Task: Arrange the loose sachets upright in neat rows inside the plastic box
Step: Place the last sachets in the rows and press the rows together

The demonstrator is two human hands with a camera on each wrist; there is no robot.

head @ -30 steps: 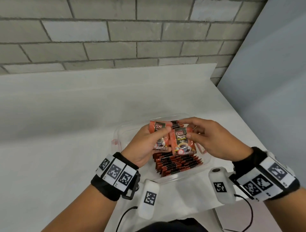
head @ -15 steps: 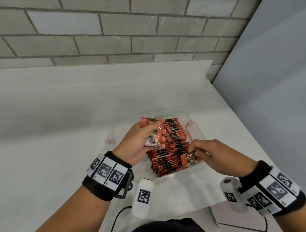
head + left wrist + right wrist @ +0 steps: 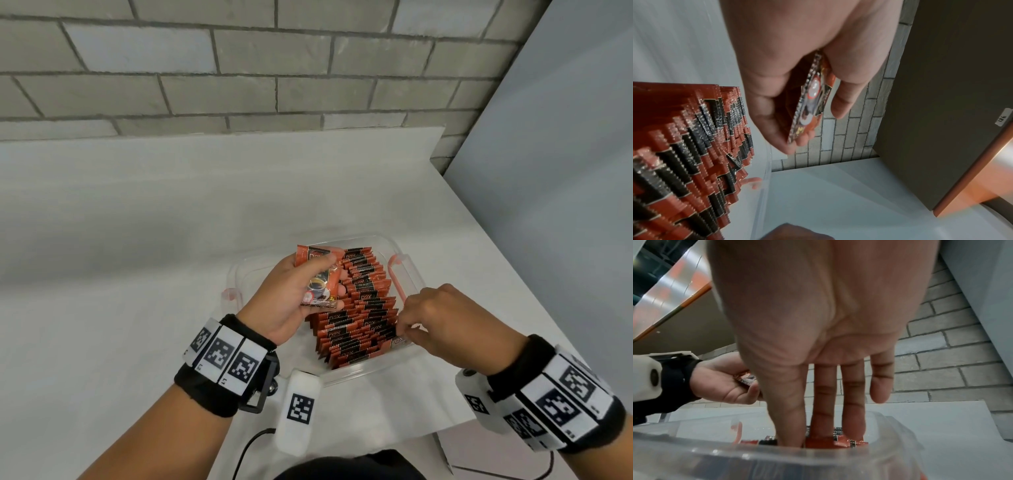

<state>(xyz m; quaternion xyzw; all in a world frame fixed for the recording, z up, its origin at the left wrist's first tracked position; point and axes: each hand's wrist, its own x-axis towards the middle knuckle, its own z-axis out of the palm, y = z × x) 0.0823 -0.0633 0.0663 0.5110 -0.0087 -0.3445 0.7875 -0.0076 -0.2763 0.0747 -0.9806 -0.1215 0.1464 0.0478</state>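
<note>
A clear plastic box [image 3: 359, 377] sits near the table's front edge, holding rows of red-and-black sachets [image 3: 359, 308] standing on edge. My left hand [image 3: 330, 277] hovers over the box's left part and grips a small stack of sachets [image 3: 317, 277] between thumb and fingers; in the left wrist view the stack [image 3: 809, 100] shows edge-on. My right hand [image 3: 406, 332] reaches down into the near right end of the rows, its fingertips pinching one sachet [image 3: 399, 341] lowered among the others. The right wrist view shows those fingers [image 3: 824, 402] reaching past the box wall [image 3: 777, 459].
The white table [image 3: 137, 274] runs left and back to a grey brick wall [image 3: 239, 68]. Its right edge [image 3: 513, 274] drops off beside a grey panel. The box has red latches [image 3: 394, 270] on its sides. A cable [image 3: 253, 442] hangs at the front edge.
My right hand took one sachet from the left hand's stack, carried it down to the near right end of the rows and lowered it in. The left hand stayed above the box.
</note>
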